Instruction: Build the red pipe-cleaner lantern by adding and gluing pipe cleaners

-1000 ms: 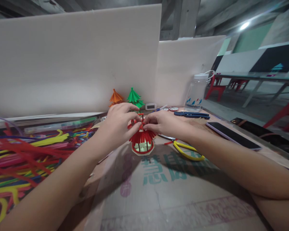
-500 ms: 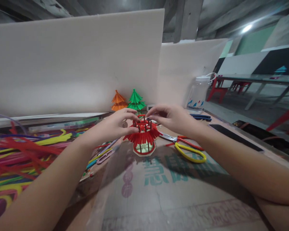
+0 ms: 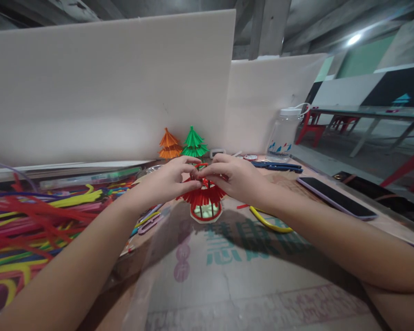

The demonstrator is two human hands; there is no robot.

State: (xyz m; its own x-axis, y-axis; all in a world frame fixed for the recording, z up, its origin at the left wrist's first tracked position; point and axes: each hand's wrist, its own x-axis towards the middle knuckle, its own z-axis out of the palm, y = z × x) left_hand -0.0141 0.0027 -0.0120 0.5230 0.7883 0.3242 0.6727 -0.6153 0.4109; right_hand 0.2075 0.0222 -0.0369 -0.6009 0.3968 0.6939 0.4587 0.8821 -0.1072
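Note:
A red fringed pavilion-like model with dark posts stands upright on a pale base in the middle. My left hand has its fingers closed at the left of its upper ring. From the right, my right hand reaches over the top, its fingertips pinched near those of the left. Both hands are on the upper part of the model and hide much of it. An orange tiered model and a green one stand behind.
Colourful fuzzy stems lie in a heap at left. Yellow-handled scissors are partly under my right forearm. A phone, a clear bottle and dark blue pliers-like handles are at right.
My right hand has moved left and slightly down to the model's top, meeting my left fingers. Its forearm now covers more of the scissors and uncovers the phone.

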